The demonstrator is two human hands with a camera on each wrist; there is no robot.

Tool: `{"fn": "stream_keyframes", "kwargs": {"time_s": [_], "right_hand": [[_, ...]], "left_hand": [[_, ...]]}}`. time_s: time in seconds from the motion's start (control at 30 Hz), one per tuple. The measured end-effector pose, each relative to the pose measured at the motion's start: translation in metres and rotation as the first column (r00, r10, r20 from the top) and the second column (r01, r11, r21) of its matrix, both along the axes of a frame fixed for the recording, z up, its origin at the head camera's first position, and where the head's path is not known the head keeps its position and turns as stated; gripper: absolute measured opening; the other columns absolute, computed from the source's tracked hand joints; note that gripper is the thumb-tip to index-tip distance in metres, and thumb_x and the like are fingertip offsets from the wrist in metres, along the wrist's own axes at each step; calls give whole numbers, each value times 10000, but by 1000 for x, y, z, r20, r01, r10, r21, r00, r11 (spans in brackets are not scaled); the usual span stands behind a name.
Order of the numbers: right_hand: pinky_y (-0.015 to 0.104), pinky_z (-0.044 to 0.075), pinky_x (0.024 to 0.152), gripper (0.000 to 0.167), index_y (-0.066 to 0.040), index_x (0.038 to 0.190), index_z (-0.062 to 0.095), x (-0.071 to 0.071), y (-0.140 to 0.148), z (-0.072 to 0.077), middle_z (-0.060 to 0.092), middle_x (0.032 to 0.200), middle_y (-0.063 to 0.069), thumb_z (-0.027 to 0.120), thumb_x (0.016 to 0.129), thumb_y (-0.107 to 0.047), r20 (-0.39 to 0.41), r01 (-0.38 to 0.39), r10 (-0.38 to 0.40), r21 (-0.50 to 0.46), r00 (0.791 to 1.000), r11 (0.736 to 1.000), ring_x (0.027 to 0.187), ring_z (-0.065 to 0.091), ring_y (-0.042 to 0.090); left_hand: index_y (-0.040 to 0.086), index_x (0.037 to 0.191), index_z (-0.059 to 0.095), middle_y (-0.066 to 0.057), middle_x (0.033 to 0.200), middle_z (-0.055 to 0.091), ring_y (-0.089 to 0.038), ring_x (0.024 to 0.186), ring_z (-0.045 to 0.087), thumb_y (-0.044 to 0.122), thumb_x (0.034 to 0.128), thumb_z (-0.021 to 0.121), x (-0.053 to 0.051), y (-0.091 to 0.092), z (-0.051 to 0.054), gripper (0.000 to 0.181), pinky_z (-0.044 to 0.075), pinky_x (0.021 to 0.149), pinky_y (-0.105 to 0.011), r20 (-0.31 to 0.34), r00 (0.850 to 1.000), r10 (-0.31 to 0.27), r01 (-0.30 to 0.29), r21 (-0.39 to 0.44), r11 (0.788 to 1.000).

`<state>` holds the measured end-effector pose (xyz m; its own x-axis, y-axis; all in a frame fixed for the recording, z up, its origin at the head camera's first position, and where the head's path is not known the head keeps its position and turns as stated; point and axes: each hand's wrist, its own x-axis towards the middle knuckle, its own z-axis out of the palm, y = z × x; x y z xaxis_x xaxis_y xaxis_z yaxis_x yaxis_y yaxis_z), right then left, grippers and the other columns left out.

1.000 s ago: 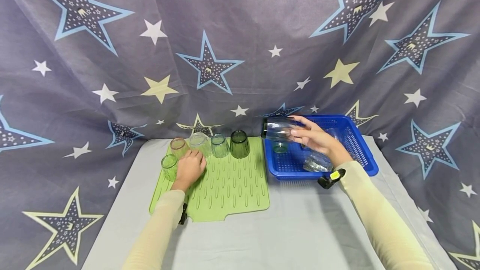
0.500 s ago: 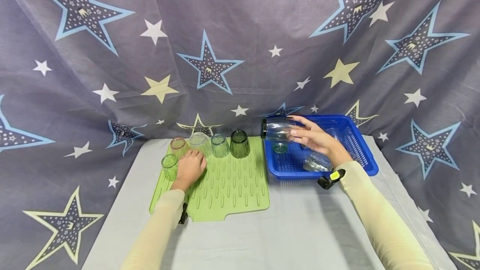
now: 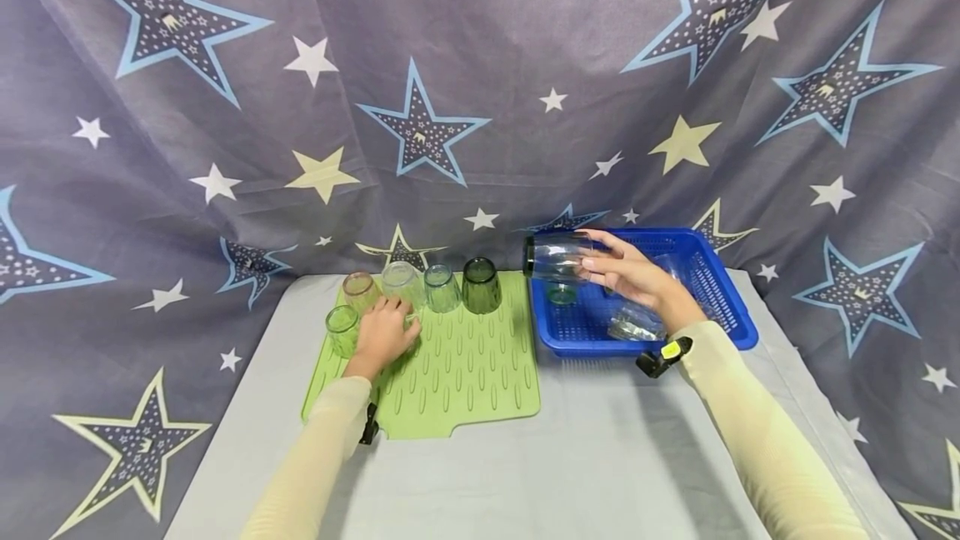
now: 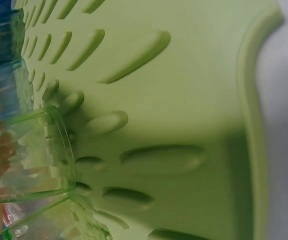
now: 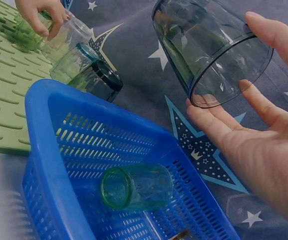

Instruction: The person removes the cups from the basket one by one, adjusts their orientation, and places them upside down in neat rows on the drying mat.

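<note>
My right hand (image 3: 633, 277) grips a smoky dark-based glass (image 3: 558, 259) by its rim, tipped on its side above the blue basket (image 3: 592, 350). In the right wrist view the glass's mouth faces the palm. My left hand (image 3: 384, 333) is low over the green drying mat (image 3: 465, 382), its fingers round a green-rimmed glass (image 4: 29, 155), mostly hidden from the head view. Upside down about it stand a green glass (image 3: 342, 332), a pinkish glass (image 3: 362, 292), a clear glass (image 3: 402, 280), a bluish glass (image 3: 442, 288) and a dark green glass (image 3: 481, 286).
Inside the basket a green-tinted glass (image 5: 141, 187) lies on its side, with a clear glass (image 3: 636, 322) near the front. Basket and mat stand side by side on a white-covered table (image 3: 585, 457). A star-printed curtain (image 3: 480, 65) hangs close behind.
My left thumb and fingers have spread slightly on the mat. The right hand and its glass hold nearly still. The head view has shifted a little.
</note>
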<state>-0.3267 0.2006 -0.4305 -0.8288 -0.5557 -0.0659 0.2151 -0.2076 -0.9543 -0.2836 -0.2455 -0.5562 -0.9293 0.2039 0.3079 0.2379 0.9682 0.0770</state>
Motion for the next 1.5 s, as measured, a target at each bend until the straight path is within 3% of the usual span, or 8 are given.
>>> {"fn": "stream_keyframes", "kwargs": {"time_s": [0.1, 0.2, 0.33, 0.43, 0.77, 0.97, 1.23, 1.5], "right_hand": [[246, 557, 961, 696, -79, 1586, 217, 1, -1, 2, 703, 1198, -20, 570, 994, 18, 3, -2, 2, -1, 1000, 1000, 1093, 700, 121], [248, 557, 960, 674, -85, 1571, 231, 1, -2, 3, 709, 1184, -21, 566, 995, 19, 5, -6, 6, -7, 1000, 1000, 1086, 701, 123], [254, 559, 959, 693, -79, 1583, 202, 2, -4, 4, 710, 1174, -14, 556, 996, 24, 19, -6, 7, -22, 1000, 1000, 1082, 703, 124], [259, 560, 961, 737, -70, 1608, 152, 3, -5, 4, 686, 1200, -7, 553, 997, 25, 35, -7, 8, -38, 999, 999, 1085, 702, 125], [268, 553, 979, 784, -34, 1627, 7, 6, -13, -2, 693, 1208, 10, 474, 1006, 68, 57, -26, 33, -117, 998, 993, 1094, 705, 142], [295, 554, 988, 628, -64, 1580, 199, 5, -21, -6, 713, 1210, 60, 436, 1015, 77, 36, -40, 45, -145, 998, 989, 1105, 706, 182], [318, 536, 1002, 603, -75, 1576, 199, 7, -25, -8, 694, 1261, 47, 458, 1037, 3, 29, -78, 84, -150, 996, 986, 1132, 692, 184], [299, 533, 981, 779, -63, 1622, 61, 12, -26, -8, 717, 1219, 30, 552, 1017, -71, 53, -66, 73, -128, 996, 990, 1123, 694, 167]], "left_hand": [[60, 1120, 698, -160, 1104, 681, -366, 1054, 613, 308, 959, 621, 1, 2, 3, 306, 509, 930, -542, -36, 999, 10, -10, -9, 1000], [63, 1094, 700, -159, 1081, 688, -365, 1037, 613, 308, 935, 634, 1, 7, 6, 299, 477, 952, -534, -161, 987, 12, -6, 36, 999], [47, 1070, 716, -158, 1043, 703, -362, 985, 628, 289, 896, 628, -3, 23, 17, 311, 474, 896, -510, -385, 923, 9, 60, 165, 984], [39, 1138, 708, -156, 1083, 697, -356, 1013, 629, 280, 899, 601, -6, 42, 32, 356, 467, 926, -506, -448, 894, -2, 140, 274, 952], [127, 1441, 538, -98, 1439, 581, -281, 1346, 530, 375, 975, 502, -8, 115, 84, 528, 387, 1161, -469, -349, 922, -169, 344, 533, 773], [194, 1515, 468, -41, 1540, 497, -221, 1433, 451, 423, 986, 490, -9, 152, 99, 577, 370, 1190, -444, -316, 922, -225, 382, 634, 673], [249, 1496, 499, 10, 1548, 484, -184, 1437, 451, 401, 1001, 506, -14, 183, 107, 517, 409, 1157, -481, -330, 914, -235, 403, 683, 610], [242, 1448, 559, -44, 1512, 530, -194, 1416, 480, 402, 1003, 500, -17, 197, 116, 476, 412, 1155, -463, -324, 920, -221, 391, 716, 578]]}}
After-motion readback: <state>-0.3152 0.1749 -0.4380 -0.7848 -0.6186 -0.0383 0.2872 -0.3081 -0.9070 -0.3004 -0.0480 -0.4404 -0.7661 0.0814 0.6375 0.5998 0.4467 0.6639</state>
